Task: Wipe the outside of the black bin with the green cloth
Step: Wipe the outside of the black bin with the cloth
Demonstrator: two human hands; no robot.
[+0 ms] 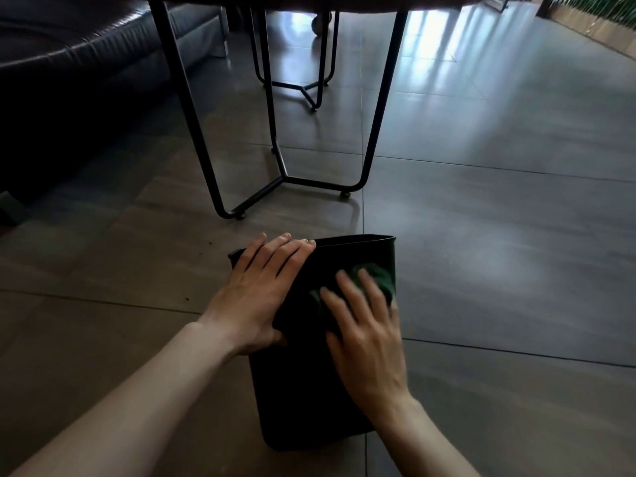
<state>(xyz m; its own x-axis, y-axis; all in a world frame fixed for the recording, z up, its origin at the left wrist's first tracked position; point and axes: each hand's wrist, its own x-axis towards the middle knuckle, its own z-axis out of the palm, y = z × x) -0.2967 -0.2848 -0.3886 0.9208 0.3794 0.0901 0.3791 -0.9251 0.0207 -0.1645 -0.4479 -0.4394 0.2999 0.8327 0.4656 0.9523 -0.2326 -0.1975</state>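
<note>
My left hand (256, 290) lies flat steadying the light, stiff bin (303, 390) near its rim while my right hand (364, 339), fingers spread, presses the soft cloth (377, 275) against its side.

floor (499, 235): grey glossy tiles, window light reflected beyond the table | table legs (375, 108): black metal, bent-rod frame | sofa (69, 63): dark leather, left of the table legs

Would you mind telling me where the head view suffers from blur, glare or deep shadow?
Head view: the right hand is motion-blurred on the green cloth; window glare streaks the floor tiles at the top; the sofa on the left sinks into shadow; the black bin shows little surface detail.
</note>
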